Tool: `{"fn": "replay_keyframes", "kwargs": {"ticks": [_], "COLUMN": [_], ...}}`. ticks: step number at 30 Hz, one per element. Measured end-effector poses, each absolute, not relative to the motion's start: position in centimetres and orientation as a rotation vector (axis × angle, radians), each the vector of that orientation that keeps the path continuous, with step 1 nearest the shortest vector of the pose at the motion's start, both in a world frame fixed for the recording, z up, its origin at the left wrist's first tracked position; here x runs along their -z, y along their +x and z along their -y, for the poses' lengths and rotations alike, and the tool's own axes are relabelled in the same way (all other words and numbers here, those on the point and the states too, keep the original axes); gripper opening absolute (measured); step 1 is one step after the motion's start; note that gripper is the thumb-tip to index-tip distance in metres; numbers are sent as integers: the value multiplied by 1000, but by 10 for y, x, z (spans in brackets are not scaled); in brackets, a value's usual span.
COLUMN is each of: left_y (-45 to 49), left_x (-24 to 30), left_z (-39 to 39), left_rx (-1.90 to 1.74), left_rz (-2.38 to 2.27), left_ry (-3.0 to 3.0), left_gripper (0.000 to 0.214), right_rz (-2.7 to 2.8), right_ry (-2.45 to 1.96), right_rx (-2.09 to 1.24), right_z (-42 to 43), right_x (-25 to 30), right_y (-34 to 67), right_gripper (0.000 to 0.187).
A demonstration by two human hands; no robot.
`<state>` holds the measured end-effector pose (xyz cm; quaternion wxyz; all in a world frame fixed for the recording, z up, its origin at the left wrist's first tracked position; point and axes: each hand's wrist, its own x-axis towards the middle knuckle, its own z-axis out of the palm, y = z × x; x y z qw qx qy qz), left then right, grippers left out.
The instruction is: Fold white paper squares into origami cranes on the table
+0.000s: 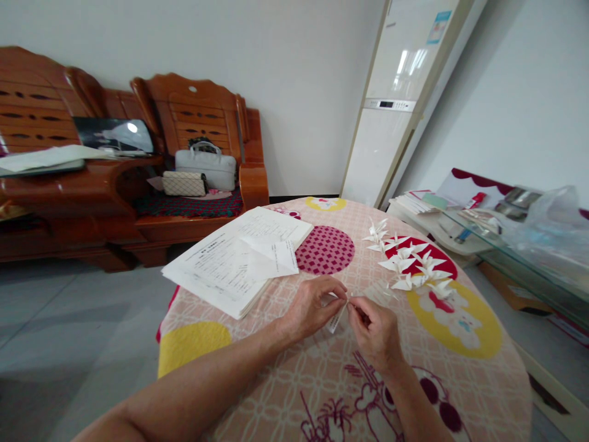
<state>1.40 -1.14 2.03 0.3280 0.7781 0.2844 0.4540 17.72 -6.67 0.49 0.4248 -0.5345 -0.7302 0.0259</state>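
Observation:
Over the middle of the table, my left hand (316,307) and my right hand (375,328) meet fingertip to fingertip. Between them is a small folded paper piece (336,320), white with some print, its lower part hanging below my left fingers. My left thumb and fingers pinch it from one side; the right thumb and forefinger pinch its tip from the other. Fingers cover much of its shape. To the right, several white folded paper cranes (400,263) stand in a cluster. Left of my hands lies a stack of printed paper sheets (216,261), with a loose folded sheet (271,258) on top.
A patterned cloth covers the round table (276,380). At the right, a glass-topped stand (488,236) holds papers, a metal pot and a plastic bag (552,221). Behind are a tall white air conditioner (384,141) and wooden chairs (197,110) with a grey bag (216,169).

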Motion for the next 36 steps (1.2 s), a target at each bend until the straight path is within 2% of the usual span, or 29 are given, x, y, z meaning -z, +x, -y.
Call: {"fn": "replay_keyframes", "kwargs": {"ticks": [18, 36], "left_y": [14, 11], "left_x": [-19, -20], "left_z": [13, 19], "left_rx": [-1272, -1264], "left_rz": [-763, -794], "left_ry": [2074, 2196], "left_gripper": [4, 7], "right_rz": [1772, 1702], "right_ry": [-1289, -1308], "right_rx": [-294, -90], "right_z": [70, 70], "right_x": [-13, -9], "right_y": [173, 171], "right_gripper": [13, 14]}}
